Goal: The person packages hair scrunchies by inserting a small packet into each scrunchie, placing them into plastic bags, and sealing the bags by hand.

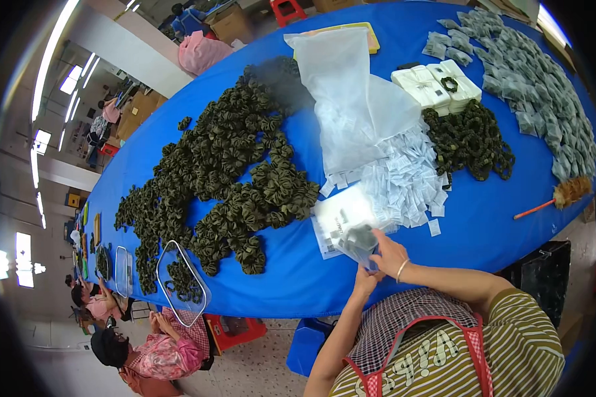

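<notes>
A small clear plastic bag point(359, 239) with something dark green inside is between my two hands, at the table's near edge. My left hand point(365, 283) is closed on the bag's lower end. Just above it, my right hand point(391, 255), with a bracelet at the wrist, grips the bag's side. Beneath the bag lies a stack of flat white printed bags point(344, 210). Beside that stack is a heap of small white packets point(409, 175), partly under a large translucent plastic bag point(341, 99).
Dark green ring-shaped fabric bundles point(212, 165) cover the left of the blue table point(298, 291). Dark green loops point(470, 139) lie near white stacks point(437, 86). Filled bags point(536, 92) and an orange-handled brush point(569, 193) are at right. A co-worker point(172, 337) sits by a clear tray point(182, 284).
</notes>
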A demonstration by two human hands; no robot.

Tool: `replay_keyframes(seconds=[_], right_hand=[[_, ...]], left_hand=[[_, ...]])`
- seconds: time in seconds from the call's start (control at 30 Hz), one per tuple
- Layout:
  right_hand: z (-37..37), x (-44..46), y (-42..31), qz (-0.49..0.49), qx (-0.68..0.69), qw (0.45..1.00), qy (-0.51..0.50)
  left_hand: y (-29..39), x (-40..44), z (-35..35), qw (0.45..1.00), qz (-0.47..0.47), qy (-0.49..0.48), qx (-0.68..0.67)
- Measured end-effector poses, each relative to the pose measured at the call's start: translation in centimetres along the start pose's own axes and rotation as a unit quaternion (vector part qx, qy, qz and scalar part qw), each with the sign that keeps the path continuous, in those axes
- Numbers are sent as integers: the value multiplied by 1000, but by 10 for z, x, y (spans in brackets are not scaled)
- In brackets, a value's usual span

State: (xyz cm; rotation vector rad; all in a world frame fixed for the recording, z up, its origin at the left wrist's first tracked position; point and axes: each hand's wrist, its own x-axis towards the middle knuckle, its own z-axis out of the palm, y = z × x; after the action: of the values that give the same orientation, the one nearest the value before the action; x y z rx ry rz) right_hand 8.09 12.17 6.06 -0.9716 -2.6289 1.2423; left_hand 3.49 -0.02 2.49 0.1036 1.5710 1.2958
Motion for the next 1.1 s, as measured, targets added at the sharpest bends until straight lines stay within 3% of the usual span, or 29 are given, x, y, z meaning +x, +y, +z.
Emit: replay_keyframes(seconds=[0.1,0.23,0.33,0.43,0.53,0.6,0.63,0.67,0.7,0.8,0.93,1.03,1.1], right_hand=[[-19,-6,-10,-263,-212,925,173],[29,31,35,-220,-208,951,57],[18,26,27,-244,-161,955,52],[-3,-5,19,-205,-181,961,34],[10,-7,36,-144,-200,968,38],[38,13,63,-73,-189,979,-6],[40,18,67,-90,-146,982,82],[40,18,72,-88,-129,983,92],[26,15,61,-88,-113,985,101],[11,4,53,-51,-88,990,96],[0,-6,52,55,-89,994,40],[-13,-23,37,-170,-61,968,175],[-9,-33,37,-249,-45,965,68]], left_hand=[[-5,-8,-3,999,-11,-21,-23],[-30,13,-14,994,-59,-87,27],[-27,9,-18,998,-19,-17,53],[-11,-1,-7,921,116,223,297],[7,-1,13,893,32,272,358],[-2,7,8,875,60,309,368],[-2,9,2,874,52,313,367],[-2,9,-3,874,45,318,365],[-3,8,-6,853,98,354,371],[6,5,-7,878,93,348,316],[-29,30,-21,945,-8,261,195],[-21,12,-15,977,-27,202,67],[-23,7,-11,982,-57,180,-13]])
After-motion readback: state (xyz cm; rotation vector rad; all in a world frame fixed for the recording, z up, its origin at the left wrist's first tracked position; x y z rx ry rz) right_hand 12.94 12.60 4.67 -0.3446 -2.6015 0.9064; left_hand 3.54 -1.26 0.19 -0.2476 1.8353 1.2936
